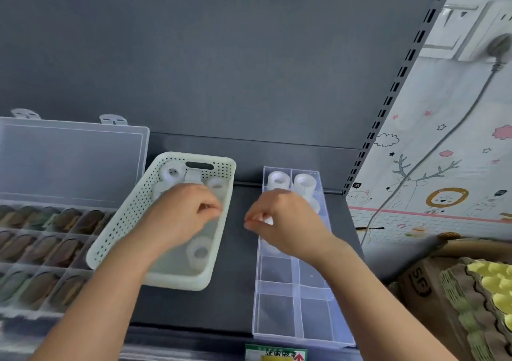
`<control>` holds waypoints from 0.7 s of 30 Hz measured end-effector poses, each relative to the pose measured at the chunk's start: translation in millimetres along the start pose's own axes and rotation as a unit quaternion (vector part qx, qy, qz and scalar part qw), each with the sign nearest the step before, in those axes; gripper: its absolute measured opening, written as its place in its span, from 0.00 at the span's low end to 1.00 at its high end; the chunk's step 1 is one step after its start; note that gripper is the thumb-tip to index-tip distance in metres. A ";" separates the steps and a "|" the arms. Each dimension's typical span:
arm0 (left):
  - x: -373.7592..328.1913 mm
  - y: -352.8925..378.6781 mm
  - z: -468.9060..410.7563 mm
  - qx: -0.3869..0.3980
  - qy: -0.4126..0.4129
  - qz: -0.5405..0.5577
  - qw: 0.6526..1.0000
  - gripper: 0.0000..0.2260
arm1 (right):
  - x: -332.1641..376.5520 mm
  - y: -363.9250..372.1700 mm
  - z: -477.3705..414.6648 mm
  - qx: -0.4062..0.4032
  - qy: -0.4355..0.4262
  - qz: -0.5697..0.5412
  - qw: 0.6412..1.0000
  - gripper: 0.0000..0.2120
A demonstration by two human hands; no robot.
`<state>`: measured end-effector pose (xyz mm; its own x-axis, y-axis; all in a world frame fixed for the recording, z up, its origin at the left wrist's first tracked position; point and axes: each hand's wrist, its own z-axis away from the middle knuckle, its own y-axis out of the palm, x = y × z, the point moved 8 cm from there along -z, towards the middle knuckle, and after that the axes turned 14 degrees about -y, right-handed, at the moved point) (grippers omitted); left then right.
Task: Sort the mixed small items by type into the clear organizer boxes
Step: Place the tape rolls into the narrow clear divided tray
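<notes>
The right hand (pixel 285 219) pinches a small white item (pixel 266 220) over the left wall of the clear organizer box (pixel 279 313), whose far compartments hold tape rolls (pixel 279 180). The left hand (pixel 185 211) is curled over the basket (pixel 110 249); whether it holds anything cannot be determined. Risk: released this close to the wall, the item may fall onto the shelf (pixel 241 277) or into the wrong compartment.

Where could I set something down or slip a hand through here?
Bare: the dark shelf strip between the white basket and the clear organizer; the organizer's near compartments look empty. Crowded: white rolls sit in the basket and the organizer's far cells, the lidded box takes the left, and the left hand and right hand, pinching a small white piece, hover centrally.
</notes>
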<state>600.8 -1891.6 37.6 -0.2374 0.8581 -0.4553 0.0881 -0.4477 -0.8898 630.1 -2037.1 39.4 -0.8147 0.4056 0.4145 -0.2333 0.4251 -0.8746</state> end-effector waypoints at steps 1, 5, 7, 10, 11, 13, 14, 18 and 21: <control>21.2 -5.4 1.3 0.022 -0.045 -0.039 0.998 0.04 | 13.6 10.3 -8.1 0.016 -0.027 -0.018 0.999 0.05; 88.3 -8.1 17.1 0.121 -0.177 -0.190 0.958 0.08 | 48.4 54.2 -38.4 0.113 -0.089 0.019 0.989 0.09; 101.4 -2.7 25.8 0.154 -0.204 -0.207 0.944 0.11 | 56.4 71.6 -51.5 0.166 -0.108 0.083 0.977 0.09; 107.8 9.3 32.7 0.169 -0.212 -0.231 0.934 0.13 | 58.0 93.2 -63.5 0.240 -0.107 0.188 0.946 0.14; 109.3 12.8 32.4 0.169 -0.214 -0.236 0.933 0.12 | 57.5 98.8 -65.7 0.259 -0.102 0.214 0.936 0.18; 113.5 16.3 30.0 0.167 -0.222 -0.242 0.930 0.11 | 58.4 108.0 -68.9 0.284 -0.102 0.247 0.921 0.22; 115.4 17.4 28.2 0.165 -0.224 -0.248 0.928 0.10 | 58.9 111.6 -69.6 0.295 -0.098 0.252 0.917 0.21; 115.9 19.1 23.2 0.130 -0.208 -0.275 0.929 0.03 | 57.9 113.7 -71.7 0.279 -0.078 0.231 0.929 0.17; 112.2 13.4 21.7 0.073 -0.189 -0.246 0.948 0.07 | 53.5 103.1 -72.5 0.222 -0.063 0.212 0.950 0.14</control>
<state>554.4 -1806.7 -24.7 -0.5478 0.8326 0.0821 -0.2519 -0.0706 -0.9652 601.0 -1912.9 -10.3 -0.9362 0.3515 -0.0075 -0.0483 -0.1496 -0.9876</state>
